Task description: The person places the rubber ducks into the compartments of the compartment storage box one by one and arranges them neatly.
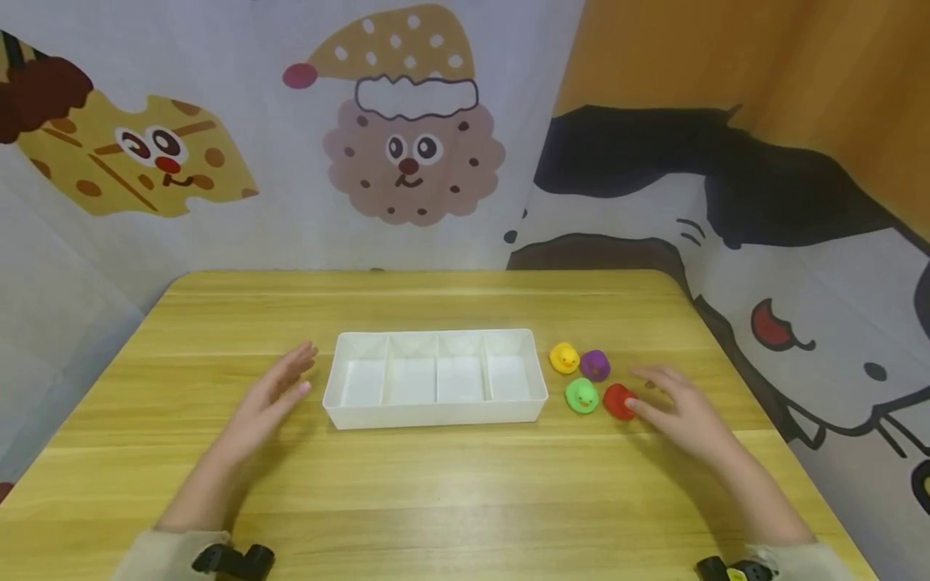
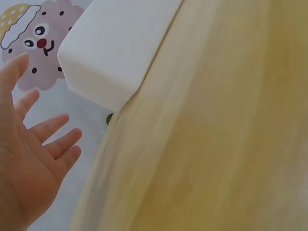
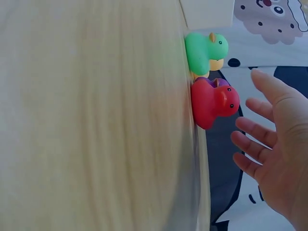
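A white box (image 1: pixel 433 415) with several compartments stands in the middle of the table, nothing visible inside. Right of it sit a yellow rubber duck (image 1: pixel 563 358), a purple one (image 1: pixel 595 365), a green duck (image 1: pixel 582 396) and a red duck (image 1: pixel 619 401). My right hand (image 1: pixel 686 415) hovers beside the red duck, fingers spread; the right wrist view shows a gap between that hand and the red duck (image 3: pixel 211 103). My left hand (image 1: pixel 261 407) is held left of the box with nothing in it. Its fingers are apart in the left wrist view, away from the box (image 2: pixel 110 48).
The wooden table (image 1: pixel 436 492) reaches back to a curtain (image 1: pixel 254 234) printed with cartoon figures. Bare tabletop lies in front of the box and behind it. Dark cameras are strapped to both wrists.
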`<state>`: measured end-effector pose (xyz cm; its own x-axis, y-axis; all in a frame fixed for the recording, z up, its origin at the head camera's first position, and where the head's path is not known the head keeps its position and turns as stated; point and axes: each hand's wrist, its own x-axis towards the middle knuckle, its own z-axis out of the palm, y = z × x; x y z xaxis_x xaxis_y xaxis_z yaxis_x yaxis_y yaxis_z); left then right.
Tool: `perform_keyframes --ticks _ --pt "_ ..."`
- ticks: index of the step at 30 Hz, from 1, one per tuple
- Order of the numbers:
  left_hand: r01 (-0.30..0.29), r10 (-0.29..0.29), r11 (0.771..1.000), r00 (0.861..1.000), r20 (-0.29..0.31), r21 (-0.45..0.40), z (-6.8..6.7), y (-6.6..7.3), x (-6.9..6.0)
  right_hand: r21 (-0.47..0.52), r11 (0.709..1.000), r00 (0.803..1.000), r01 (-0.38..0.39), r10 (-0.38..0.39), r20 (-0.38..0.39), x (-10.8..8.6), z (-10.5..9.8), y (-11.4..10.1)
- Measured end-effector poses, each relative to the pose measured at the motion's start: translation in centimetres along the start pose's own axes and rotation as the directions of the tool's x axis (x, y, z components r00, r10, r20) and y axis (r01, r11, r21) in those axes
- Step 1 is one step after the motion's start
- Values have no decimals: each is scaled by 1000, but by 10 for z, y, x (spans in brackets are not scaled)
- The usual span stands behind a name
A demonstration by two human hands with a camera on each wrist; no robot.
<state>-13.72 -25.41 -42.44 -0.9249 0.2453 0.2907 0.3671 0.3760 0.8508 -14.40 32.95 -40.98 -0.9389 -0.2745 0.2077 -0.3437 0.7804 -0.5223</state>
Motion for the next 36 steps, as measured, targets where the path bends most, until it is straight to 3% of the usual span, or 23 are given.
perform_keyframes --ticks 6,16,24,36 --pt "25 -22 996 999 38 -84 7 -5 -3 18 1000 1000 16 -16 12 -3 4 7" --pt "-16 33 976 997 76 -218 18 -15 -5 37 999 1000 8 -8 7 -6 9 10" --pt "33 -19 975 998 63 -221 23 -15 -6 52 999 1000 0 1 -10 -5 11 8" --pt "53 -39 966 997 60 -253 26 -19 -6 21 1000 999 -18 19 -40 -4 7 4"
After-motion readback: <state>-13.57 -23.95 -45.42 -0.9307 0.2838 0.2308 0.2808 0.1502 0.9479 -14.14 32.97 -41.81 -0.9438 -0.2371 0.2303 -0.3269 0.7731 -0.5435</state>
